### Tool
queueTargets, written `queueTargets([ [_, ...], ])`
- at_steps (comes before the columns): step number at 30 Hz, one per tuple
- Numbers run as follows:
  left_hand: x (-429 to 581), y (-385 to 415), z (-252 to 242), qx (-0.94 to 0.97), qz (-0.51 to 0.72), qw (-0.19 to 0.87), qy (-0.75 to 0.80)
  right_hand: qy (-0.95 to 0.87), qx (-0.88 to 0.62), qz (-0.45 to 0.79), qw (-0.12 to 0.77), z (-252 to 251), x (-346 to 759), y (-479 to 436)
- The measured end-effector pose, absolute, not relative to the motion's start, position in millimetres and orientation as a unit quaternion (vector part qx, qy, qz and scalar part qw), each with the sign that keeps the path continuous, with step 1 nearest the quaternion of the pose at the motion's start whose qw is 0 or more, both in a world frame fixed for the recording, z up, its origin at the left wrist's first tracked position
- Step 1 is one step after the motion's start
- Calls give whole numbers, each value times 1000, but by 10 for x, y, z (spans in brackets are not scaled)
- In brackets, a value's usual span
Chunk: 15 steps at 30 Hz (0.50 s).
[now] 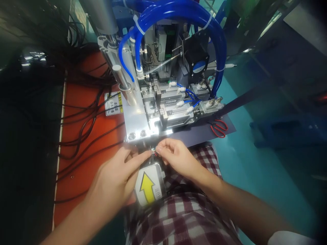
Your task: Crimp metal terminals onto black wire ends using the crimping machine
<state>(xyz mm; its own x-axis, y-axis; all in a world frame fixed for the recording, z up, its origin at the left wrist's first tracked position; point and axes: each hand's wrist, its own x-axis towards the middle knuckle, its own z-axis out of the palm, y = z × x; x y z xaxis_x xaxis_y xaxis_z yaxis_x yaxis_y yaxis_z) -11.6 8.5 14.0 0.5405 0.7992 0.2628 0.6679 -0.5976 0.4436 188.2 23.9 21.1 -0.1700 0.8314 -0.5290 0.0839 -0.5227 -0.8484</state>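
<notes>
Both of my hands meet at the front edge of a metal machine (138, 122). My left hand (116, 173) reaches in from the left, thumb stretched toward a tiny part (153, 150) with a bit of red and silver on it; its other fingers are partly hidden under the machine's plate. My right hand (176, 156) pinches at the same tiny part from the right, fingers curled together. The part is too small to name. Just below lies a white housing (140, 185) with a yellow arrow (147, 188).
Blue air hoses (178, 8) arch above the machine's cylinders. Red-handled snips (219, 129) lie on the dark surface at right. Black cables (87, 129) run over the orange panel (74, 166) at left. A checkered cloth garment (178, 217) covers my lap.
</notes>
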Motion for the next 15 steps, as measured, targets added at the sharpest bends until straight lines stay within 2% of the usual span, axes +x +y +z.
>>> queueTargets([
  [15,-115,97,139,877,217,103,416,-424,-552,640,325,144,1906,218],
])
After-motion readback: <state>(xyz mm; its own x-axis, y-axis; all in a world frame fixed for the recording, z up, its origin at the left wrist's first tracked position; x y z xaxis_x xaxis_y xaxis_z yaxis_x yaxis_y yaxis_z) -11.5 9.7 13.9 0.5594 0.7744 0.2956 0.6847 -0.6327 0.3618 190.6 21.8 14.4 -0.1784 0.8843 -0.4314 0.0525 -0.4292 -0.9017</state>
